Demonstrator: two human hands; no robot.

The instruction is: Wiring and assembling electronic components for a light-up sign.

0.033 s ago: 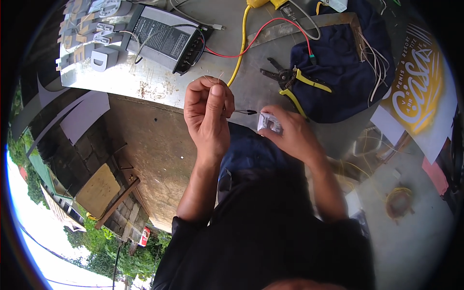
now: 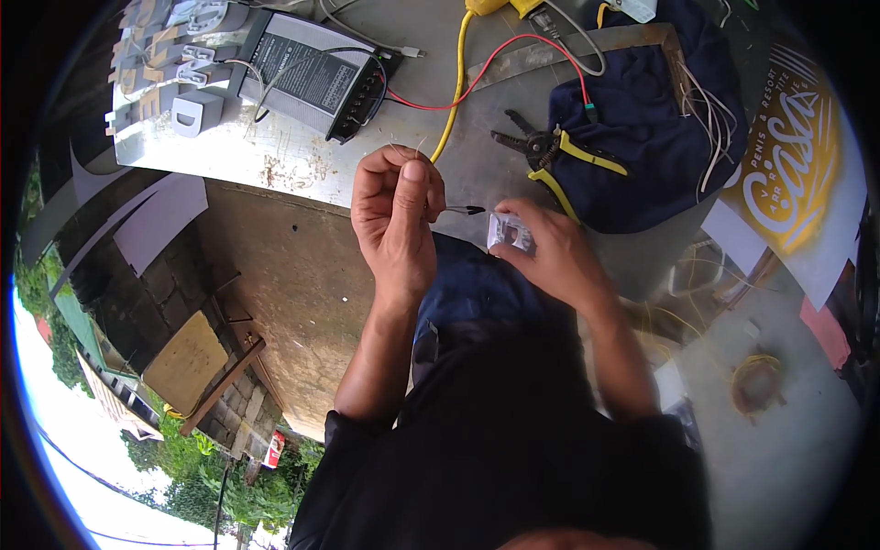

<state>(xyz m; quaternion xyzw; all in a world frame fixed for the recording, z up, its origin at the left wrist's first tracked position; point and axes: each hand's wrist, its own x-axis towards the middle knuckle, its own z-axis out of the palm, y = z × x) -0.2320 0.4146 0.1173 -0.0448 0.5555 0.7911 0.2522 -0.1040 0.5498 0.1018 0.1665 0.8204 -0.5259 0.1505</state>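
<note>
My left hand [image 2: 394, 215] is closed, thumb against the curled fingers, on a thin wire whose fine bare ends stick up above the fingertips. From that hand the wire [image 2: 449, 210] runs right, through a short black sleeve [image 2: 473, 211], toward a small white and silver channel letter [image 2: 510, 233]. My right hand [image 2: 559, 252] grips this letter between thumb and fingers, with its hollow side partly showing. Beyond the right hand, yellow-handled wire strippers [image 2: 550, 151] lie with their handles apart, partly on a dark blue cloth [image 2: 623, 197].
A power supply [image 2: 307, 78] with red and black leads sits on the metal table [image 2: 302, 170]. Several wired channel letters [image 2: 197, 113] stand at the far left. A yellow cord [image 2: 449, 124], a flat metal square [image 2: 587, 52] and a printed sign sheet [image 2: 788, 165] lie around.
</note>
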